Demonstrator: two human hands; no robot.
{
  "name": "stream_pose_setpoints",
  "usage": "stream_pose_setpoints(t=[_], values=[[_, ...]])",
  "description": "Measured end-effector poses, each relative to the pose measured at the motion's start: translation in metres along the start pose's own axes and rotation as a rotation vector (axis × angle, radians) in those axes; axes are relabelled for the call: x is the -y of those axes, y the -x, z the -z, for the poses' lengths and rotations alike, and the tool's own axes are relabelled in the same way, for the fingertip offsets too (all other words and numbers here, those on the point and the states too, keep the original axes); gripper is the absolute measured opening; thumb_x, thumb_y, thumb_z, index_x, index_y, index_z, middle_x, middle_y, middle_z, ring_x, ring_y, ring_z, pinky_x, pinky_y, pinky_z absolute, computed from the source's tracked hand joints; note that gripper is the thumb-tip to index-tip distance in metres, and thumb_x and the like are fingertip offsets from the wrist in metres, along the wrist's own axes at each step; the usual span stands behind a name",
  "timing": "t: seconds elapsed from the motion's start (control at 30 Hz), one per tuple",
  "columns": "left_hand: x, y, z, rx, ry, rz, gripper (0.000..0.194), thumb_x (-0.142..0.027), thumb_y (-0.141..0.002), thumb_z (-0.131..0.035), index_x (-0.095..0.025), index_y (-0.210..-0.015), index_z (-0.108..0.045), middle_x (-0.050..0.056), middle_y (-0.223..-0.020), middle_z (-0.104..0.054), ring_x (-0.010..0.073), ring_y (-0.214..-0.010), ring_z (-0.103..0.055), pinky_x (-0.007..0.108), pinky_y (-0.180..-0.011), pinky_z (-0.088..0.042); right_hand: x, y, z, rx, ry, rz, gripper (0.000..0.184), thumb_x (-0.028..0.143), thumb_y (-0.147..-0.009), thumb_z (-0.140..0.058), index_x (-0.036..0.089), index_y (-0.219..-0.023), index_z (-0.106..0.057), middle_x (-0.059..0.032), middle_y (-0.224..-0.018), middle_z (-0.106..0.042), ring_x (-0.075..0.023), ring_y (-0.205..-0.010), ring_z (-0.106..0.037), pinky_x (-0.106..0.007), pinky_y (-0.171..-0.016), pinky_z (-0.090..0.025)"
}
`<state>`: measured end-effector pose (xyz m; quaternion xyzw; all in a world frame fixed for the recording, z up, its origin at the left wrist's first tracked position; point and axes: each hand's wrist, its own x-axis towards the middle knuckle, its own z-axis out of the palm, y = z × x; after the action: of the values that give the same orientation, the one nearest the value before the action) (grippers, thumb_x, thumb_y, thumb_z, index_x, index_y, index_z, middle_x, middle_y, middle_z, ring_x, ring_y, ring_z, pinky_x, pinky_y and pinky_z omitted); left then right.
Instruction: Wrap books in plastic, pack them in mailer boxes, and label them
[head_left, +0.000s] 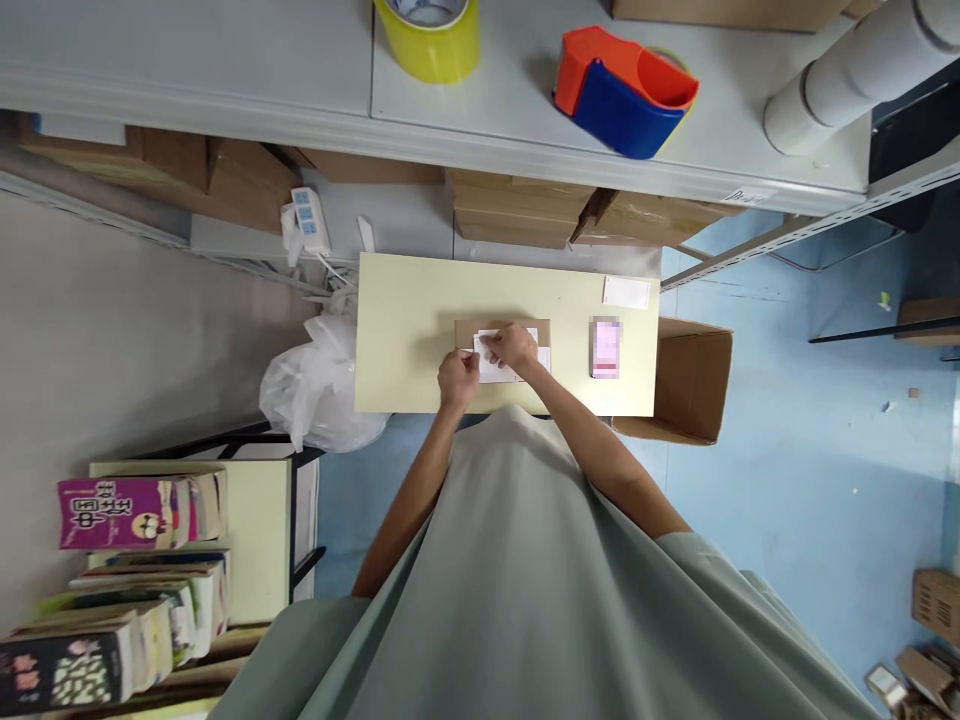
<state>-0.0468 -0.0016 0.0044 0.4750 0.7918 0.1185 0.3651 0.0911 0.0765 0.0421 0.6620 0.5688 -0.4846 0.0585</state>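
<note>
A small brown cardboard box (465, 330) lies on the pale yellow table (409, 300) in front of me. On its top is a white paper label (491, 373), partly covered by my hands. My left hand (458, 379) is closed in a pinch at the label's left edge. From the right, my right hand (514, 347) reaches across the box, its fingers pinched at the label's upper left part. What exactly lies between the fingertips is small and partly hidden.
A phone (606, 348) and a white slip (626, 292) lie on the table's right. An open carton (694, 385) stands beside it; a plastic bag (322, 385) hangs left. The shelf above holds yellow tape (439, 45) and a tape dispenser (626, 95). Books (120, 512) stand lower left.
</note>
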Motion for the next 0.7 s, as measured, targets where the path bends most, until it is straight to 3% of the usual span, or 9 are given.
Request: stream_pose_setpoints(t=[0.3,0.5,0.7], values=[[0.004,0.002,-0.001,-0.025,0.022,-0.015,0.023,-0.036,-0.101,-0.059,-0.02,-0.096,-0.076,0.011,-0.103,-0.08,0.0275,-0.1,-0.073,0.035,-0.091,-0.052,-0.004,0.022,-0.005,0.087,0.16,0.021,0.025,0.037,-0.095,-0.075,0.023,-0.074,-0.075,-0.0004,-0.073,-0.081,-0.0164,-0.081,-0.077,-0.025,-0.083,-0.055],[0.007,0.002,-0.001,-0.02,0.029,-0.018,0.02,-0.034,-0.1,-0.06,-0.021,-0.097,-0.075,0.011,-0.102,-0.08,0.0271,-0.099,-0.074,0.035,-0.091,-0.052,0.001,0.012,-0.004,0.094,0.116,-0.018,0.049,0.048,-0.103,-0.063,0.021,-0.063,-0.073,-0.0033,-0.065,-0.078,-0.0167,-0.077,-0.078,-0.026,-0.085,-0.056],[0.007,0.004,0.003,-0.013,0.026,0.084,0.017,-0.038,-0.095,-0.067,-0.023,-0.088,-0.071,0.011,-0.1,-0.08,0.0285,-0.101,-0.075,0.036,-0.089,-0.053,0.021,-0.005,-0.008,0.099,0.17,-0.063,0.056,0.06,-0.102,-0.062,0.019,-0.067,-0.074,-0.0049,-0.055,-0.073,-0.02,-0.066,-0.076,-0.032,-0.085,-0.058]])
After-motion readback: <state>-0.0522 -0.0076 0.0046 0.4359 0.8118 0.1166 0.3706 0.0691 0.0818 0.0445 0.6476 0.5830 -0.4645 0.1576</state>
